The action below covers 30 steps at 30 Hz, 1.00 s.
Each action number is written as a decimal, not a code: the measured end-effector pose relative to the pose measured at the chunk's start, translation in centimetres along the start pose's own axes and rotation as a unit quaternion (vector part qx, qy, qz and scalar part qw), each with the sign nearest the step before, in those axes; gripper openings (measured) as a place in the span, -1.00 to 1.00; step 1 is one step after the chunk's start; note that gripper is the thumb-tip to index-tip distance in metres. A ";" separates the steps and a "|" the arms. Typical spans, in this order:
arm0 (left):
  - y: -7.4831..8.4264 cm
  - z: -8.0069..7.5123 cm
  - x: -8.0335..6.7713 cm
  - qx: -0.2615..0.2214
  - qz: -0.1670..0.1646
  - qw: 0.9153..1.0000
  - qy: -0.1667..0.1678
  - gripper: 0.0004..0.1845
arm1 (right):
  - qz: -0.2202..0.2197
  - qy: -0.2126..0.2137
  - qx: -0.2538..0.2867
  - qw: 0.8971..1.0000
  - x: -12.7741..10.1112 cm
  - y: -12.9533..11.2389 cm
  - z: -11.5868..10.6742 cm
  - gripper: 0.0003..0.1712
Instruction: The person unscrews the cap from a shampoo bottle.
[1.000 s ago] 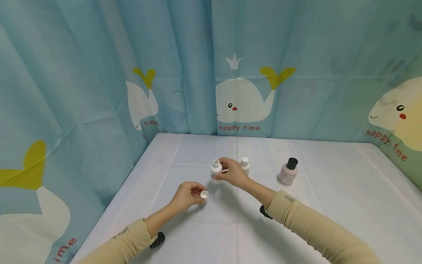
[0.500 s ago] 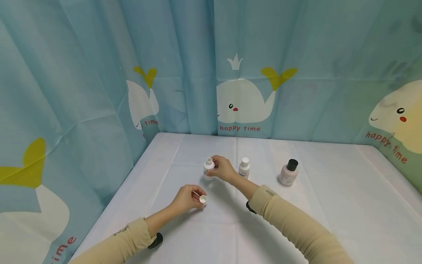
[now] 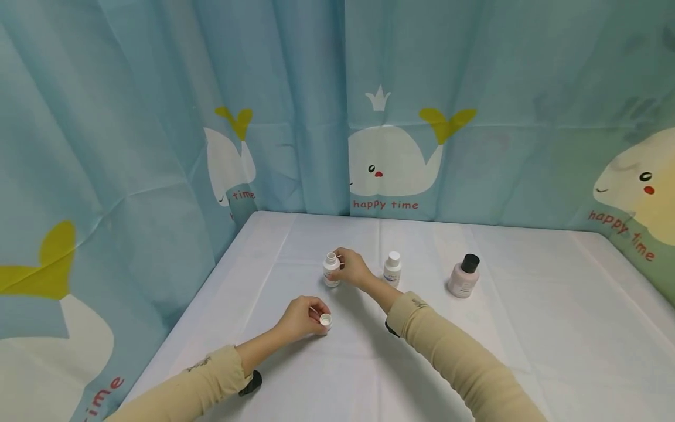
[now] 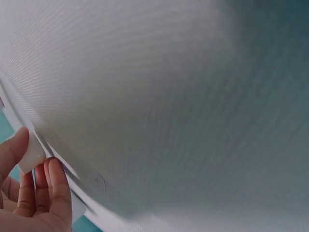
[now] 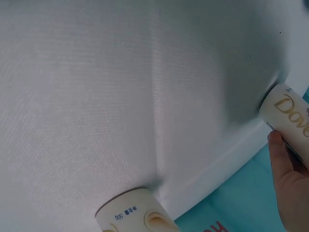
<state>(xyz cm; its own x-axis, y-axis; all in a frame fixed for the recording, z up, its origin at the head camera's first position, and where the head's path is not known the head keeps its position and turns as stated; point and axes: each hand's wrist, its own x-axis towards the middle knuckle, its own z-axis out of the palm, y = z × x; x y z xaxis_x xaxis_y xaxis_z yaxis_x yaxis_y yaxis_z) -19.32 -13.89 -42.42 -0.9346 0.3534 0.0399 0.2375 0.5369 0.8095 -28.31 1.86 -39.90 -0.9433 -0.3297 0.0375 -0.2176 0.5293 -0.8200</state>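
Pinching wht cap (image 3: 326, 321) w/ L hand (image 3: 300, 317); R hand (image 3: 355, 271) grips uncapped btl (image 3: 330, 268).

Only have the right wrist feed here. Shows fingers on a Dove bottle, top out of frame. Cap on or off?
Observer: Off. Head view shows the Dove bottle with its mouth bare.
Operator: Any loose cap around?
Observer: Yes, the left hand is holding a white cap, hollow side toward the head camera.
Operator: Anything else standing outside my frame?
Observer: A pink bottle with a black cap on, upright, farther right on the table.
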 end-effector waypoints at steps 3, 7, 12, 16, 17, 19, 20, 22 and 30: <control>0.1 0.1 0.1 0.008 0.006 1.000 0.001 -0.73 | 0.006 0.004 0.000 1.000 0.1 0.0 0.0 -0.54; 0.1 0.2 0.2 0.015 -0.001 1.000 0.003 -0.73 | 0.005 0.004 -0.003 1.000 0.1 0.1 0.1 -0.55; -0.1 0.4 0.2 0.021 -0.003 1.000 0.005 -0.73 | 0.005 0.001 -0.008 1.000 0.2 0.0 0.1 -0.52; -0.3 0.3 0.2 0.024 -0.002 1.000 0.004 -0.73 | 0.004 0.001 -0.011 1.000 0.4 -0.1 0.1 -0.52; -0.3 0.3 0.3 0.023 -0.003 1.000 0.003 -0.73 | 0.003 0.002 -0.012 1.000 0.4 -0.1 0.1 -0.52; -0.2 0.3 0.3 0.024 -0.007 1.000 0.001 -0.73 | 0.002 0.001 -0.017 1.000 0.5 -0.1 0.1 -0.52; -0.2 0.3 0.3 0.025 -0.008 1.000 0.000 -0.73 | 0.003 0.000 -0.018 1.000 0.5 -0.1 0.1 -0.52; -0.1 0.2 0.3 0.029 -0.009 1.000 -0.004 -0.73 | 0.004 -0.001 -0.019 1.000 0.5 -0.1 0.1 -0.52; -0.3 0.0 0.5 0.042 -0.002 0.999 -0.029 -0.72 | 0.016 -0.006 -0.015 1.000 0.6 0.1 0.2 -0.50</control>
<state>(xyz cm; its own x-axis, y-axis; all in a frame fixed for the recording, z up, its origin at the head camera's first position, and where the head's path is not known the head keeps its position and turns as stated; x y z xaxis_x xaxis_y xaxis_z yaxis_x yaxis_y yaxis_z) -19.86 -13.90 -42.66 -0.9189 0.3945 0.0006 0.2582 0.6002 0.7570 -28.81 1.58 -40.08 -0.9468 -0.3218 0.0049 -0.1955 0.5630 -0.8030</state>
